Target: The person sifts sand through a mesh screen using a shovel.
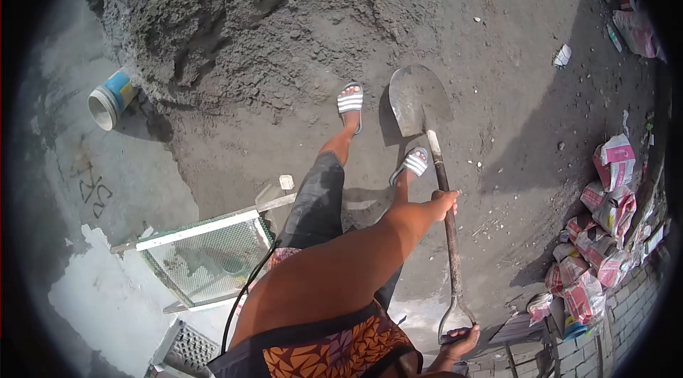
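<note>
A shovel (pixel 448 236) with a rounded metal blade and a long worn shaft slants down the right of centre in the head view. Its blade is over the grey ground, just right of my sandalled feet, with a shadow beside it. My left hand (pixel 445 204) reaches across my body and is wrapped round the middle of the shaft. Lower down, my right hand (pixel 464 341) grips the D-shaped handle at the shovel's top end. Nothing heaped shows on the blade.
A large grey sand heap (pixel 263 29) rises ahead. To the left lies a tipped bucket (pixel 107 104). A framed mesh screen (pixel 206 261) and a plastic crate (pixel 188 349) are lower left. Several crumpled red-and-white bags (pixel 597 250) line the right side by a block wall (pixel 633 307).
</note>
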`<state>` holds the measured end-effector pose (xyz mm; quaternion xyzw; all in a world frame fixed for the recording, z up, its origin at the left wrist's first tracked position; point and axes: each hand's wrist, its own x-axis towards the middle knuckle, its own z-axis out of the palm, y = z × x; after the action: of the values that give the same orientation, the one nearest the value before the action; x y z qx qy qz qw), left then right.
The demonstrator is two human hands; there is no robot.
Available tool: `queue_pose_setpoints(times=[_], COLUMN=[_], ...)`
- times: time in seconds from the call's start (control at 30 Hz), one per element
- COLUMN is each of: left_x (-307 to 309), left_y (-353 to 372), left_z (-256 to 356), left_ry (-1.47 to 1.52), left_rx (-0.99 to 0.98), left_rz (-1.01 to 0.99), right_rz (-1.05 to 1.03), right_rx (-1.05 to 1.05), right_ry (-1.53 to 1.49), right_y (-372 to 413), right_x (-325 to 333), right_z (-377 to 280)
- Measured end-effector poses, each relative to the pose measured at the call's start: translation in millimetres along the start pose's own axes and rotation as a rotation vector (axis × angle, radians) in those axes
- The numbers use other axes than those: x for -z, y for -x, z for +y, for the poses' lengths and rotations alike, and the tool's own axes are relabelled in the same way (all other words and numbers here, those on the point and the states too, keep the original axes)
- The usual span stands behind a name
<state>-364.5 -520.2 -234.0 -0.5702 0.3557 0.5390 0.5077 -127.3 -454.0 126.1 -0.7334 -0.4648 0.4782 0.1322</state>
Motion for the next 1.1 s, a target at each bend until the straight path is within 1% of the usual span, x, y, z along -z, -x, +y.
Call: queue_pose_setpoints(times=[0.03, 0.07, 0.1, 0.13, 0.17, 0.2, 0.23, 0.27, 0.3, 0.33, 0.37, 0.4, 0.47, 0.53, 0.6, 0.67, 0.7, 0.77, 0.8, 0.83, 0.87, 0.9, 0.93, 0.97, 1.0, 1.03, 1.07, 1.1], left_x=[-10.2, -20.2, -27.9, -28.4, -27.6, -20.2, -8.7, 1.2, 3.6, 4.5, 4.7, 7.0, 16.3, 31.1, 57.6, 95.2, 112.1, 142.9, 156.3, 174.6, 205.8, 195.9, 217.1, 221.9, 212.1, 215.7, 212.7, 207.7], left_y=[-9.1, -22.6, -38.7, -59.3, -82.4, -98.8, -123.5, -134.0, -143.0, -145.5, -144.2, -139.1, -138.6, -130.0, -117.4, -103.2, -90.3, -60.3, -42.9, -37.3, -65.6, -4.6, -34.4, -10.3, 44.8, 61.8, 86.1, 111.4], left_z=[-7.4, -7.8, 0.3, 19.5, 51.4, 106.2, 168.1, 233.6, 284.4, 328.8, 362.5, 387.1, 423.6, 435.3, 436.4, 429.3, 425.8, 412.5, 403.8, 398.2, 394.2, 381.1, 377.7, 368.1, 352.9, 344.5, 330.3, 319.8], left_ry=[-0.008, -0.009, -0.028, -0.011, 0.002, 0.044, 0.083, 0.077, 0.096, 0.091, 0.1, 0.062, 0.059, 0.004, -0.035, -0.069, -0.061, -0.044, -0.044, -0.036, 0.007, -0.003, 0.042, -0.014, 0.005, 0.033, 0.031, 0.054], left_rx=[0.055, 0.106, 0.124, 0.118, 0.11, 0.056, 0.027, -0.04, -0.085, -0.147, -0.177, -0.238, -0.269, -0.331, -0.311, -0.348, -0.321, -0.344, -0.379, -0.365, -0.316, -0.308, -0.281, -0.272, -0.274, -0.277, -0.3, -0.272], left_rz=[-0.052, -0.108, -0.119, -0.127, -0.134, -0.112, -0.129, -0.149, -0.165, -0.179, -0.187, -0.203, -0.176, -0.104, -0.026, 0.009, 0.044, 0.11, 0.162, 0.166, 0.088, 0.088, 0.068, 0.042, 0.009, 0.083, 0.059, 0.126], right_rz=[0.101, 0.13, 0.202, 0.163, 0.126, 0.092, 0.051, 0.054, -0.031, -0.067, -0.144, -0.161, -0.217, -0.243, -0.248, -0.278, -0.273, -0.261, -0.277, -0.279, -0.306, -0.302, -0.307, -0.339, -0.363, -0.384, -0.401, -0.422], right_rx=[-0.029, -0.004, -0.011, -0.016, -0.022, -0.055, -0.091, -0.111, -0.045, -0.039, 0.002, 0.01, 0.027, -0.018, -0.102, -0.102, -0.136, -0.191, -0.185, -0.245, -0.223, -0.253, -0.226, -0.201, -0.171, -0.127, -0.075, -0.013], right_ry=[-0.013, 0.011, 0.025, 0.014, -0.002, 0.013, 0.029, 0.091, 0.071, 0.034, -0.017, -0.034, -0.044, -0.076, -0.138, -0.137, -0.149, -0.189, -0.198, -0.169, -0.083, -0.038, -0.142, -0.134, -0.106, -0.059, -0.013, 0.026], right_y=[13.0, 11.7, 10.8, 3.7, -6.1, -21.0, -36.5, -43.7, -52.2, -49.5, -51.4, -51.3, -46.1, -39.8, -41.6, -25.5, -17.0, 5.1, 14.4, 24.8, 35.5, 49.4, 43.1, 45.4, 46.5, 44.6, 42.2, 40.1], right_x=[-12.9, -15.1, -35.6, -63.1, -97.3, -146.6, -205.0, -264.6, -303.0, -345.7, -368.4, -389.1, -412.0, -412.8, -411.3, -398.4, -391.3, -374.6, -363.2, -350.7, -337.2, -324.4, -308.9, -293.1, -279.5, -268.1, -256.2, -245.6], right_z=[-11.8, -10.3, -12.7, -11.5, -8.9, -5.5, -3.3, -6.8, -1.1, -8.1, -9.5, -9.2, -15.1, -6.8, 19.4, 53.8, 69.9, 89.6, 98.6, 97.2, 84.8, 64.3, 76.3, 63.9, 51.0, 29.0, 7.9, -15.8])
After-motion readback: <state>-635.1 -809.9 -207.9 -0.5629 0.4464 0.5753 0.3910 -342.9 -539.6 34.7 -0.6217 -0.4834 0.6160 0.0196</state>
